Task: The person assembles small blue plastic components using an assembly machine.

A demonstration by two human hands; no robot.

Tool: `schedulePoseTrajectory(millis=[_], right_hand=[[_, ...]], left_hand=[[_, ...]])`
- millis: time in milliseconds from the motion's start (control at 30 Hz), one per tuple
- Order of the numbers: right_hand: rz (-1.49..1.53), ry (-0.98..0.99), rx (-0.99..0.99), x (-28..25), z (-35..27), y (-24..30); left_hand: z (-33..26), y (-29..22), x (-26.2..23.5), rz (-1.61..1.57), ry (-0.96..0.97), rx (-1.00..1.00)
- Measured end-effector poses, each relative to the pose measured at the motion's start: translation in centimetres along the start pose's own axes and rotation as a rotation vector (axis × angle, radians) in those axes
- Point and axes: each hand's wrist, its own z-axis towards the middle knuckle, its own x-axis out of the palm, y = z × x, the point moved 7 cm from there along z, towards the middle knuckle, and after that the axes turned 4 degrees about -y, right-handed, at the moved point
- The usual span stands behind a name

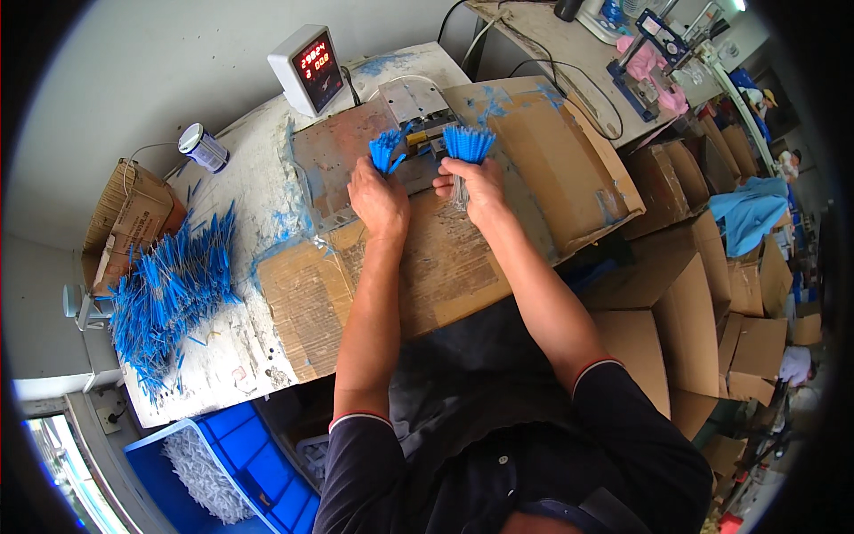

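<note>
In my left hand [381, 203], fingers closed, is a small bunch of blue-tipped thin sticks [386, 149], blue ends up and slightly fanned. My right hand [479, 183] grips a fuller bundle of blue-tipped thin sticks [469, 142]; their blue ends stand close together and pale thin shafts hang below the fingers. Both hands are over the front of a small metal machine [425, 133] with brass-coloured and dark parts. Left of me on the worktable [258, 343] lies a large heap of loose blue-tipped sticks [173, 289].
Flattened cardboard [418, 267] covers the table's front. Behind stands a white box with a red digital display [311, 69]; a white tin [204, 148] and a cardboard box [129, 222] stand left. Below is a blue crate [258, 467] of white pieces. Open cartons [680, 329] crowd the right.
</note>
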Motion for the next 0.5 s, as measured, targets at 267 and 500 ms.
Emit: schedulePoseTrajectory(millis=[267, 500], right_hand=[[0.071, 0.001, 0.059, -0.92, -0.27, -0.11], [0.126, 0.029, 0.133, -0.90, -0.45, -0.26]], left_hand=[[0.09, -0.27, 0.87, 0.007, 0.085, 0.014], [-0.13, -0.96, 0.85, 0.017, 0.071, 0.180]])
